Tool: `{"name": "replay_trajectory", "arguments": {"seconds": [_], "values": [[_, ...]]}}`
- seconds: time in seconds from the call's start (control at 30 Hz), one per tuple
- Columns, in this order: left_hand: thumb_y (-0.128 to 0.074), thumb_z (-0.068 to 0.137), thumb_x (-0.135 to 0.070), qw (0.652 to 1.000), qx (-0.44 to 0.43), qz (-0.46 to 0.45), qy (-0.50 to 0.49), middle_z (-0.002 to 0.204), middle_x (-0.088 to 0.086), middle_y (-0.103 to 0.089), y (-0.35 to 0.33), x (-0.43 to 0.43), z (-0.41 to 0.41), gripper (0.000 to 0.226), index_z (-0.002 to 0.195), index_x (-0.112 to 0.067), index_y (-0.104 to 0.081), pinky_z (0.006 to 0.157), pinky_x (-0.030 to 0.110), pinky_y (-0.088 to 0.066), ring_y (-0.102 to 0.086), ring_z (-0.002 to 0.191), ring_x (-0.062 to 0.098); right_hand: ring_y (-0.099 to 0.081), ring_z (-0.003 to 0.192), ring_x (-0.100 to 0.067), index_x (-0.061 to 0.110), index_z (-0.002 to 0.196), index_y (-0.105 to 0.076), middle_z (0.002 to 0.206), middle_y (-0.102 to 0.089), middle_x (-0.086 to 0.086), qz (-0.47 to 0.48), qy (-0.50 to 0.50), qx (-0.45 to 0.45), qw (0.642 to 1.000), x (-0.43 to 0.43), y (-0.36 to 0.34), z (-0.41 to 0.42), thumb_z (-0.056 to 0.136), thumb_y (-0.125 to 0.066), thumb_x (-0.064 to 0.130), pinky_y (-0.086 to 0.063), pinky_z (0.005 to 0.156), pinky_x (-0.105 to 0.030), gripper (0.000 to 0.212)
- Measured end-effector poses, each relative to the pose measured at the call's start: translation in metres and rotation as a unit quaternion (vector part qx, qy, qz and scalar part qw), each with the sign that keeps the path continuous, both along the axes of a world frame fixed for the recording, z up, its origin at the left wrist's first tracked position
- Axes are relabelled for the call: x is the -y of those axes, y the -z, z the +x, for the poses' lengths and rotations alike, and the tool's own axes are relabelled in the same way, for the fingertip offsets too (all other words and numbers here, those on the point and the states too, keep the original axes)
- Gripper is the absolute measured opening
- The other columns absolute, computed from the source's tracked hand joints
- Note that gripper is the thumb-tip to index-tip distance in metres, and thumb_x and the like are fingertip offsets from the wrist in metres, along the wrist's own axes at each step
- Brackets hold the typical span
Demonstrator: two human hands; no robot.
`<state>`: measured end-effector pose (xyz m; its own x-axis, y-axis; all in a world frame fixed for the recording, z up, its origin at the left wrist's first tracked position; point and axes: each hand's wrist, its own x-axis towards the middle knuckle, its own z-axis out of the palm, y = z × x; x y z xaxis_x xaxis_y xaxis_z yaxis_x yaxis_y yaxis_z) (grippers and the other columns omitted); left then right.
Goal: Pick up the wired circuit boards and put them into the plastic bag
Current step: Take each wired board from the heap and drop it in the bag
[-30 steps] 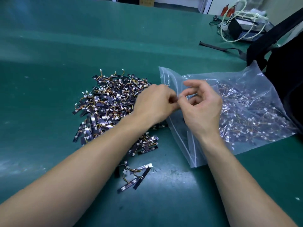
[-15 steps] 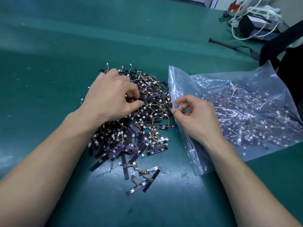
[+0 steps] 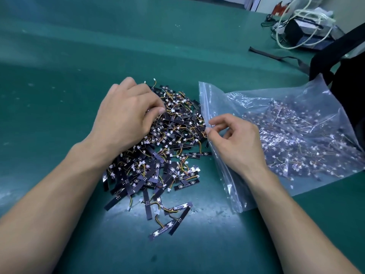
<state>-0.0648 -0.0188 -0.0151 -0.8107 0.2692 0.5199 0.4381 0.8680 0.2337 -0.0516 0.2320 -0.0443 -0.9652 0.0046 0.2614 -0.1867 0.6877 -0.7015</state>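
A heap of small black wired circuit boards (image 3: 169, 147) with white plugs and yellow-orange wires lies on the green mat. My left hand (image 3: 126, 113) sits on the heap's upper left, fingers curled down into the boards and gripping some. To the right lies a clear plastic zip bag (image 3: 296, 107) holding many boards. My right hand (image 3: 235, 139) pinches the bag's open left edge between thumb and forefinger.
The green mat (image 3: 59, 86) stretches far to the left and back. A black bag with straps (image 3: 347, 72) stands at the right edge behind the plastic bag. A device with white cables (image 3: 302, 26) sits at the back right. A few stray boards (image 3: 169, 218) lie near me.
My left hand left the bag's mouth, moved left onto the heap and closed its fingers into the boards. My right hand kept its pinch on the bag's edge.
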Motion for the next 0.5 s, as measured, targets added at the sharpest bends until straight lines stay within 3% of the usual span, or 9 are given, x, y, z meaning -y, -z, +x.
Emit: {"name": "replay_trajectory", "arguments": {"seconds": [0.07, 0.23, 0.37, 0.5], "values": [[-0.062, 0.097, -0.027, 0.999, -0.016, -0.001, 0.028, 0.089, 0.0, -0.067, 0.0, -0.004, 0.002, 0.017, 0.091, -0.017, -0.074, 0.075, 0.041, -0.037, -0.05, 0.088, 0.031, -0.051, 0.052, -0.006, 0.03, 0.099, -0.073, 0.08, -0.068, 0.023, -0.017, -0.035, -0.044, 0.998, 0.002, -0.002, 0.002, 0.087, -0.073, 0.033, -0.046, 0.059, -0.019, 0.013], [-0.06, 0.097, -0.032, 0.993, -0.026, -0.004, 0.112, 0.089, -0.001, -0.068, 0.004, -0.018, 0.007, 0.021, 0.091, -0.017, -0.074, 0.071, 0.04, -0.039, -0.052, 0.083, 0.028, -0.05, 0.051, -0.017, 0.024, 0.11, -0.073, 0.088, -0.07, 0.013, -0.025, -0.136, -0.102, 0.985, 0.009, -0.005, 0.009, 0.088, -0.074, 0.032, -0.042, 0.053, -0.019, 0.024], [-0.061, 0.098, -0.036, 0.989, -0.014, 0.012, 0.146, 0.09, -0.004, -0.068, 0.009, -0.022, 0.008, 0.023, 0.094, -0.019, -0.076, 0.07, 0.048, -0.045, -0.049, 0.082, 0.024, -0.054, 0.056, -0.012, 0.016, 0.095, -0.078, 0.078, -0.066, 0.018, -0.023, -0.142, -0.137, 0.98, 0.008, -0.005, 0.008, 0.091, -0.075, 0.016, -0.04, 0.055, -0.015, 0.005], [-0.063, 0.097, -0.038, 0.987, 0.001, 0.023, 0.158, 0.093, -0.005, -0.068, 0.012, -0.023, 0.007, 0.023, 0.098, -0.019, -0.076, 0.071, 0.049, -0.045, -0.05, 0.083, 0.023, -0.05, 0.055, -0.009, 0.015, 0.09, -0.076, 0.074, -0.058, 0.025, -0.01, -0.141, -0.134, 0.981, 0.008, -0.004, 0.008, 0.091, -0.074, 0.013, -0.036, 0.055, -0.011, 0.004]]}}
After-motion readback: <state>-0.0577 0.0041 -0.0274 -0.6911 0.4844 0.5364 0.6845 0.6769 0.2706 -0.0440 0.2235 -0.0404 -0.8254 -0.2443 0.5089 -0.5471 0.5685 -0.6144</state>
